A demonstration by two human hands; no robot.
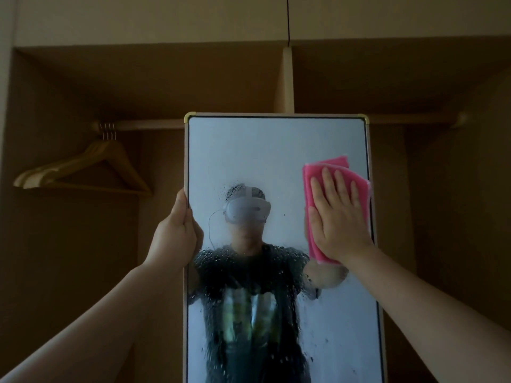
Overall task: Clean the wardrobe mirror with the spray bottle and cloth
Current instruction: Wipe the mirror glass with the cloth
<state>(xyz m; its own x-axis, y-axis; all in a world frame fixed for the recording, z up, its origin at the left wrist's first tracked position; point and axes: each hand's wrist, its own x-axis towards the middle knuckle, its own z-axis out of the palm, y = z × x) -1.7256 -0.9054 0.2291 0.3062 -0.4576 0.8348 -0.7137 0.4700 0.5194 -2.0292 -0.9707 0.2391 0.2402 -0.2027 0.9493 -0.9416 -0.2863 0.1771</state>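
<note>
A tall mirror (249,150) in a pale frame with brass corners stands upright in front of the open wardrobe. Spray droplets cover its middle and lower glass. My left hand (177,230) grips the mirror's left edge, thumb on the frame. My right hand (337,214) lies flat, fingers spread, pressing a folded pink cloth (331,168) against the glass near the right edge. The cloth sticks out above and to the left of my palm. No spray bottle is in view.
The wardrobe (138,78) behind is a brown open carcass with a central divider (287,81) and a hanging rail (149,124). Several wooden hangers (83,170) hang at the rail's left end. The mirror reflects a person wearing a headset.
</note>
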